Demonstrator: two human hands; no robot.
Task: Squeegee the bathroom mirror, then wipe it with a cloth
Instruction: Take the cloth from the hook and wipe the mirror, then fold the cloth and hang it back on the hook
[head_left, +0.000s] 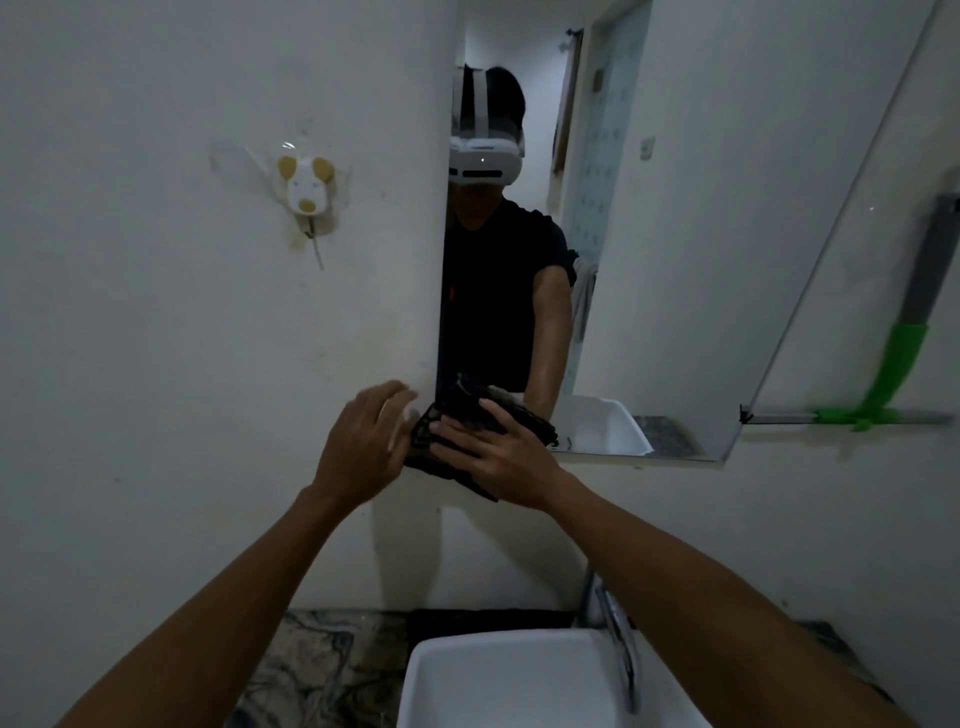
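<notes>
The mirror (675, 260) hangs on the white wall, and its lower left corner is just behind my hands. A dark folded cloth (467, 410) is pressed against that corner under my right hand (498, 457), whose fingers lie spread flat on it. My left hand (363, 441) hovers just left of the cloth with its fingers apart, at most brushing the cloth's edge. A squeegee with a green head and grey handle (898, 374) rests against the wall at the far right, on a narrow shelf (779, 417).
A white basin (519, 686) sits below with a chrome tap (618, 644) at its right. A patterned counter (311, 670) lies left of the basin. A mouse-shaped wall hook (306, 189) sticks out of the wall at upper left.
</notes>
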